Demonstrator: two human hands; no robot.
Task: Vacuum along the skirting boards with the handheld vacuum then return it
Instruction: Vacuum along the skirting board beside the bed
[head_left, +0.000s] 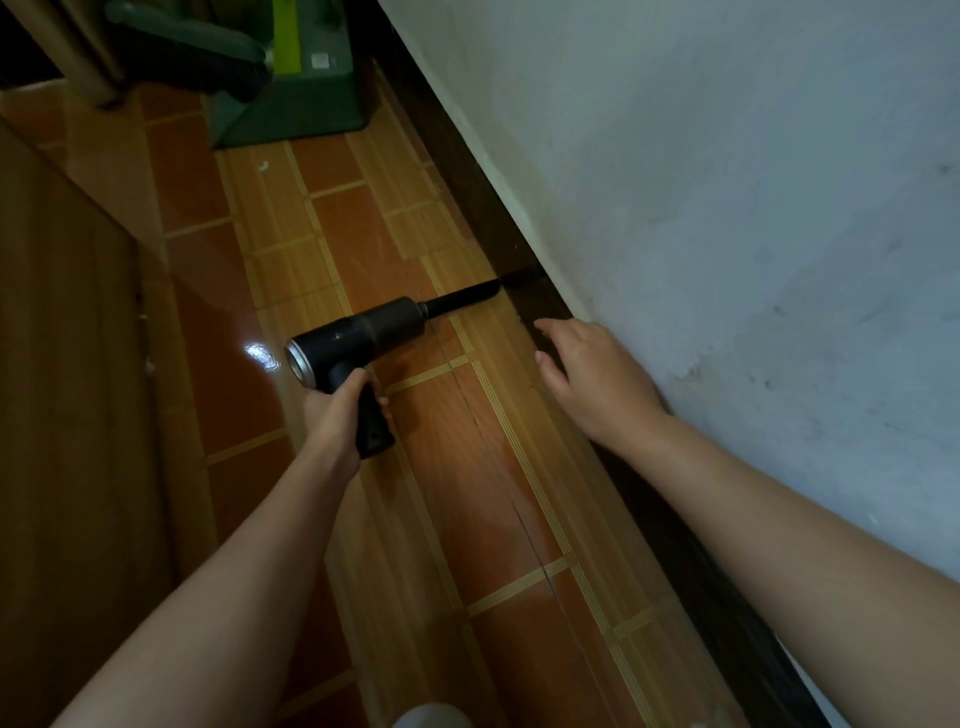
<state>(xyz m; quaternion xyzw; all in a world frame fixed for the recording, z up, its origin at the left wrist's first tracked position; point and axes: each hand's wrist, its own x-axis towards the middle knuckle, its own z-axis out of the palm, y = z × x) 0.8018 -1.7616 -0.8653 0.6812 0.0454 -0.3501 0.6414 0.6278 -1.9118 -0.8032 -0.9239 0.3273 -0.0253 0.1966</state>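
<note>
Gripping the handheld vacuum (363, 332) by its handle, the left hand (337, 410) aims its nozzle at the dark skirting board (467, 171) where floor (363, 218) meets wall (727, 182), while the right hand (597, 379), fingers relaxed and empty, hovers by the board, likely for balance.

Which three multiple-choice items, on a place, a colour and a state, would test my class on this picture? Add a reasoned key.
1. Where does the nozzle of the black pistol-shaped handheld vacuum point? A) at the dark brown skirting board; B) upward; C) at a window.
2. What colour is the plastered wall? A) red; B) pale whitish; C) black.
3. How is the right hand? A) gripping the vacuum; B) open, holding nothing; C) clenched.
Key: 1A, the nozzle tip meets the board; 2B, it looks pale; 3B, its fingers are loose while the left hand grips the handle.
</note>
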